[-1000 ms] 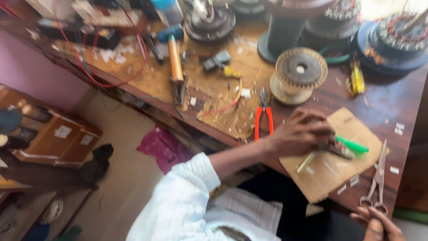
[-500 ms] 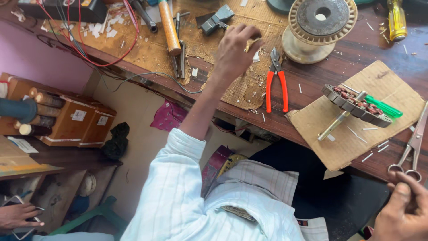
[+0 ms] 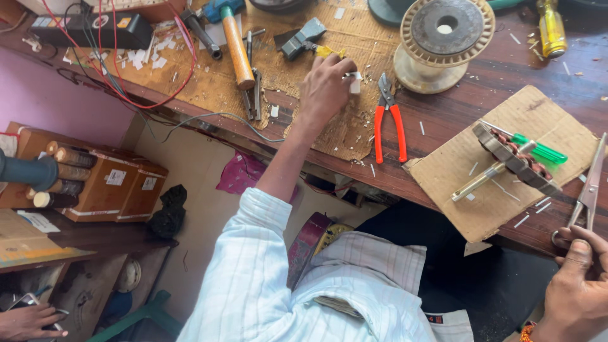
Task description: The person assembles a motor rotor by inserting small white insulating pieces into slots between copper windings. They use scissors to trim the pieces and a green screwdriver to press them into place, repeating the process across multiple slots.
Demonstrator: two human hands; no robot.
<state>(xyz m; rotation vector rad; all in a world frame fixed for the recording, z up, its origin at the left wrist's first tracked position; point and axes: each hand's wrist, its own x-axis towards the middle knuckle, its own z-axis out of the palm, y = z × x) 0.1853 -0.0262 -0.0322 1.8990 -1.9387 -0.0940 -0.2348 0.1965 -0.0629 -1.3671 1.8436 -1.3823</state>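
My left hand (image 3: 326, 85) reaches across the wooden bench (image 3: 468, 107) and pinches a small white piece (image 3: 353, 82) between its fingertips, just left of the red-handled pliers (image 3: 387, 123). At the lower right, my right hand (image 3: 579, 285) grips the handles of a pair of scissors (image 3: 589, 190), whose blades point up along the bench edge. A motor stator with copper windings (image 3: 516, 158) lies on a sheet of cardboard (image 3: 456, 183), with a green-handled screwdriver (image 3: 538, 151) beside it.
A wire spool (image 3: 443, 38), a wooden-handled hammer (image 3: 234, 44), a yellow screwdriver (image 3: 551, 25) and red wires (image 3: 183, 76) lie on the bench. Wooden boxes (image 3: 107, 183) stand at the left. Another person's hand (image 3: 25, 316) shows at the bottom left.
My left hand left the stator on the cardboard, moved left past the pliers and closed on the small white piece. My right hand kept hold of the scissors.
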